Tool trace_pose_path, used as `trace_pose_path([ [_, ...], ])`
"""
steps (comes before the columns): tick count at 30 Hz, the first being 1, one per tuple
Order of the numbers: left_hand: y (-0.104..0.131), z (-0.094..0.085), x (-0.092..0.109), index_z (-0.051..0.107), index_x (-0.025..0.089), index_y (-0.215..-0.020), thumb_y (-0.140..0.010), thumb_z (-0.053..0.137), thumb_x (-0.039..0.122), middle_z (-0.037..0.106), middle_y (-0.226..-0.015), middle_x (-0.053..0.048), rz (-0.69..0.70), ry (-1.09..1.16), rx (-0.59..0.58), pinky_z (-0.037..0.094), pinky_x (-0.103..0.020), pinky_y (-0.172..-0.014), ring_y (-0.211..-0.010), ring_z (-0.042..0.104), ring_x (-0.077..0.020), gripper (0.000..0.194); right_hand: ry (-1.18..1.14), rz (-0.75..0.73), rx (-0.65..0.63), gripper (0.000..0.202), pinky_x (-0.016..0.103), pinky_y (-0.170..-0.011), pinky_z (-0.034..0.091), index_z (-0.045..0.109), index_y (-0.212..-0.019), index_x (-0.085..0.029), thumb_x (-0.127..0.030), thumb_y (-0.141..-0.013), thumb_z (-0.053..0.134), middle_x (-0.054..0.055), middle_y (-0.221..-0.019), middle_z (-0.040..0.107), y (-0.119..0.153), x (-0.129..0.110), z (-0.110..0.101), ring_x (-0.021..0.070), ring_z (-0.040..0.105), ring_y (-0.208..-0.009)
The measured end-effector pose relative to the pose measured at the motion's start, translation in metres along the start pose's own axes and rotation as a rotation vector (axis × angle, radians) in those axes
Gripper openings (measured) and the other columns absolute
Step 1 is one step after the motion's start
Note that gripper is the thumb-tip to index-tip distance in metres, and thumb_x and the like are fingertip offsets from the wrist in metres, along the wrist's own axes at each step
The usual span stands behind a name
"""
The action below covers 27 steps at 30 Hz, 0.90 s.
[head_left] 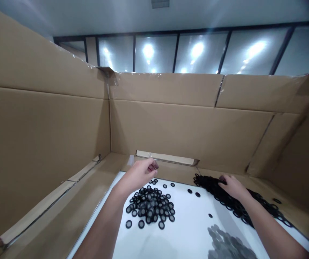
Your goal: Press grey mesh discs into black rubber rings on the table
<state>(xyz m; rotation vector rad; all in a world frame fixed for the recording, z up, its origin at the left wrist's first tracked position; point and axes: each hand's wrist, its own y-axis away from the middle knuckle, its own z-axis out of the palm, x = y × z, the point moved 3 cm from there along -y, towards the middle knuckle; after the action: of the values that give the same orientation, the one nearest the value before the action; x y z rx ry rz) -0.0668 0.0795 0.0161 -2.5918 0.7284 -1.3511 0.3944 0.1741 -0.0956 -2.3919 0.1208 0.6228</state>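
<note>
Above the far edge of a pile of small black-rimmed discs, my left hand is raised with its fingers curled together; what they hold, if anything, is too small to make out. At the right, my right hand reaches into a long heap of black rings, its fingertips bent down against the rings and partly hidden. Both piles rest on a white board. Grey translucent discs lie in a third pile at the lower right.
Tall cardboard walls surround the board at the left, back and right. Cardboard strips lie along the back and left. Loose discs are scattered between the piles. One black ring lies on the cardboard at the right.
</note>
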Motion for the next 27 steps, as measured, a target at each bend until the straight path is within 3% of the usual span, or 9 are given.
trace_pose_path([
  [3, 0.001, 0.001, 0.002, 0.067, 0.021, -0.097, -0.089, 0.057, 0.033, 0.072, -0.101, -0.006, -0.009, -0.018, -0.042, 0.051, -0.032, -0.079, -0.092, 0.067, -0.0221, 0.017, 0.212, -0.046, -0.198, 0.017, 0.041, -0.070, 0.047, 0.074, -0.077, -0.019, -0.022, -0.060, 0.072, 0.011, -0.080, 0.067, 0.015, 0.020, 0.016, 0.0340, 0.066, -0.082],
  [7, 0.004, 0.003, 0.005, 0.066, 0.022, -0.095, -0.089, 0.057, 0.033, 0.073, -0.099, -0.003, -0.012, -0.038, -0.089, 0.051, -0.030, -0.079, -0.093, 0.067, -0.0203, 0.016, 0.405, -0.157, -0.328, 0.022, 0.044, -0.082, 0.042, 0.076, -0.094, -0.020, -0.021, -0.076, 0.063, 0.016, -0.108, 0.067, 0.025, 0.028, 0.028, 0.0376, 0.061, -0.108],
  [10, 0.006, 0.002, 0.008, 0.067, 0.022, -0.095, -0.090, 0.057, 0.034, 0.073, -0.099, -0.002, -0.006, -0.052, -0.104, 0.050, -0.029, -0.079, -0.092, 0.068, -0.0190, 0.016, 0.495, -0.218, -0.358, 0.024, 0.043, -0.085, 0.040, 0.076, -0.096, -0.021, -0.019, -0.084, 0.055, 0.015, -0.113, 0.065, 0.029, 0.027, 0.032, 0.0351, 0.059, -0.111],
  [14, 0.009, -0.001, 0.012, 0.067, 0.022, -0.096, -0.091, 0.056, 0.035, 0.073, -0.099, -0.002, -0.008, -0.064, -0.108, 0.050, -0.028, -0.077, -0.091, 0.068, -0.0181, 0.017, 0.548, -0.254, -0.354, 0.024, 0.043, -0.080, 0.041, 0.076, -0.092, -0.020, -0.019, -0.084, 0.053, 0.015, -0.112, 0.066, 0.034, 0.022, 0.034, 0.0341, 0.061, -0.105],
  [21, 0.011, -0.002, 0.016, 0.067, 0.022, -0.096, -0.092, 0.055, 0.034, 0.073, -0.095, -0.001, 0.019, -0.075, -0.090, 0.049, -0.028, -0.075, -0.089, 0.067, -0.0173, 0.018, 0.489, -0.271, -0.328, 0.036, 0.044, -0.076, 0.042, 0.075, -0.093, -0.021, -0.025, -0.093, 0.040, 0.016, -0.106, 0.069, 0.029, 0.016, 0.017, 0.0348, 0.063, -0.101],
  [24, 0.012, 0.004, 0.018, 0.067, 0.023, -0.095, -0.092, 0.054, 0.033, 0.073, -0.095, -0.001, 0.028, -0.078, -0.108, 0.049, -0.028, -0.074, -0.088, 0.068, -0.0174, 0.017, 0.424, -0.255, -0.314, 0.036, 0.042, -0.077, 0.046, 0.072, -0.100, -0.020, -0.032, -0.096, 0.038, 0.015, -0.107, 0.069, 0.020, -0.009, 0.006, 0.0326, 0.065, -0.100],
  [27, 0.012, 0.016, 0.024, 0.067, 0.022, -0.097, -0.091, 0.054, 0.030, 0.073, -0.099, -0.002, 0.072, -0.083, -0.131, 0.049, -0.029, -0.077, -0.092, 0.067, -0.0187, 0.016, 0.121, -0.329, -0.360, 0.035, 0.037, -0.081, 0.050, 0.069, -0.100, -0.022, -0.043, -0.098, 0.041, 0.010, -0.105, 0.069, 0.026, -0.073, -0.010, 0.0263, 0.066, -0.095],
])
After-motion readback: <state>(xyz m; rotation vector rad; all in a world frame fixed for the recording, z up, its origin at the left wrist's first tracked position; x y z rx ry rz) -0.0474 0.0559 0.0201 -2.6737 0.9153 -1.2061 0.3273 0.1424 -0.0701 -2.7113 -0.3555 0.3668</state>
